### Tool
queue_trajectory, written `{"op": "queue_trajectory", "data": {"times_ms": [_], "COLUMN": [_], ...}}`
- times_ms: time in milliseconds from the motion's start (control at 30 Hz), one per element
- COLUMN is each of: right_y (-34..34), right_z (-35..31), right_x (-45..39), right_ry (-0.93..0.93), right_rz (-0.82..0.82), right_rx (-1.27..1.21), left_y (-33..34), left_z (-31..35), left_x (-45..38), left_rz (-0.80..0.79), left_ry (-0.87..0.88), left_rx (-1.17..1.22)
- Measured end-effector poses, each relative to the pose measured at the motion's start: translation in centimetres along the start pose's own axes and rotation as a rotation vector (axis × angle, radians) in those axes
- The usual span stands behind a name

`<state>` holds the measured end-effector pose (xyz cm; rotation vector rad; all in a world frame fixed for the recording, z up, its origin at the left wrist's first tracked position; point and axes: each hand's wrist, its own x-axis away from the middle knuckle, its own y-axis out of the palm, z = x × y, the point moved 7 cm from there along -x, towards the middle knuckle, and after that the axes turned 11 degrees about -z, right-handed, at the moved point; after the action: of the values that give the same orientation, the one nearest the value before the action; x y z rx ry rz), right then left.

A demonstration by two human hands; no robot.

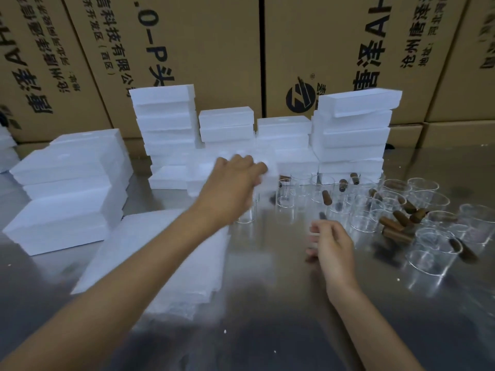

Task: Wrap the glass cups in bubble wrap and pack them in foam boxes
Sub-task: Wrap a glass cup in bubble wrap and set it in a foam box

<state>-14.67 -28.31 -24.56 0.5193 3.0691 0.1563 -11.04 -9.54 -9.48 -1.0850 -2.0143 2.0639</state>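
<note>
Several clear glass cups (426, 259) with brown wooden handles (396, 232) stand and lie on the right of the steel table (267, 330). A stack of bubble wrap sheets (171, 266) lies at centre left, partly under my left forearm. My left hand (233, 183) reaches far forward, and its fingers curl round the edge of a white foam box (269, 163) in front of the foam stacks; motion blur hides the exact grip. Near the closest cups my right hand (332, 245) hovers low over the table, fingers loosely curled, holding nothing.
Tall stacks of white foam boxes (351, 135) line the back of the table, and more foam boxes (67, 188) are piled at the left. Behind them stands a wall of printed cardboard cartons (214, 49).
</note>
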Motion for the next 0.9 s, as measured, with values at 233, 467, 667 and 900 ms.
{"op": "queue_trajectory", "data": {"times_ms": [233,467,667,900], "right_y": [-5.4,-5.3,-2.4,-1.2], "right_z": [-1.6,-3.3,-3.7,-4.7], "right_x": [0.8,-0.6,-7.7,-11.3], "right_ry": [-0.071,-0.158,0.032,0.087], "right_rz": [0.256,0.222,-0.02,0.043], "right_rx": [-0.057,0.271,0.692,0.921], "left_y": [5.9,6.4,3.1,4.9], "left_z": [11.4,9.5,-1.6,-8.9], "left_x": [3.8,5.1,5.9,10.3], "left_rz": [-0.231,-0.225,-0.214,-0.674], "left_ry": [0.16,0.075,-0.379,-0.658], "left_rx": [0.159,0.465,0.473,0.46]}}
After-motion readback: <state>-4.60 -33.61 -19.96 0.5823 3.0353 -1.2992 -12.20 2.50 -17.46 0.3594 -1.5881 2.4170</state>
